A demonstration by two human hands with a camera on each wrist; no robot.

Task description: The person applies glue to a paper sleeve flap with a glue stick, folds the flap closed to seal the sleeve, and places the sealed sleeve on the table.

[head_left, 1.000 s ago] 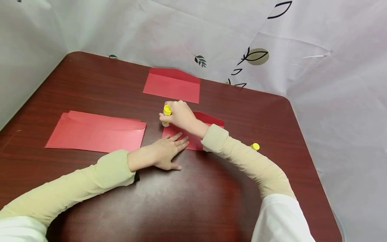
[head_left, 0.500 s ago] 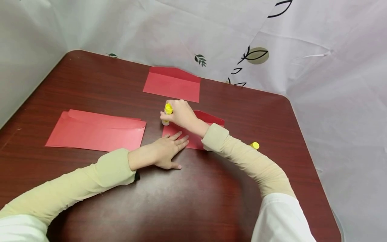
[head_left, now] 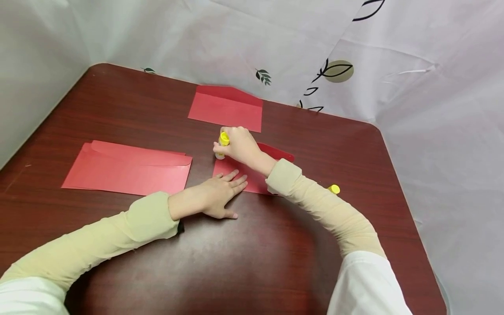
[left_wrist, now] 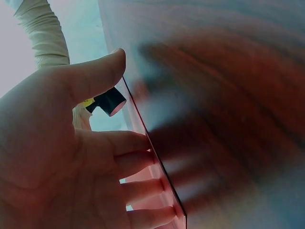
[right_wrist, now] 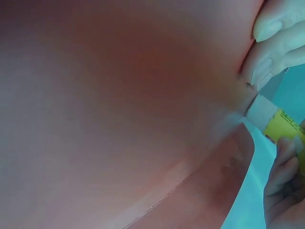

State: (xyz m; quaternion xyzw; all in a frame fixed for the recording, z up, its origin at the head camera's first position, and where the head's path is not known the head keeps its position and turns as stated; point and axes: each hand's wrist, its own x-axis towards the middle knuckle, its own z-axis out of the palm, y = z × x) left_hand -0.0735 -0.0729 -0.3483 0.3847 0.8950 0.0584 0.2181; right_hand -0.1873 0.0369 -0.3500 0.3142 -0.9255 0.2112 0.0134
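A pale leaf-printed curtain [head_left: 220,43] backs a dark wood-grained table [head_left: 244,267] in the head view; there the left hand [head_left: 217,197], fingers spread, rests on a red envelope [head_left: 257,181], while the right hand [head_left: 243,145] pinches a glue stick [head_left: 224,139] at its far left corner. The left wrist view shows the glossy table mirroring the left hand; the right wrist view, the envelope's open flap [right_wrist: 221,181] against a bluish background.
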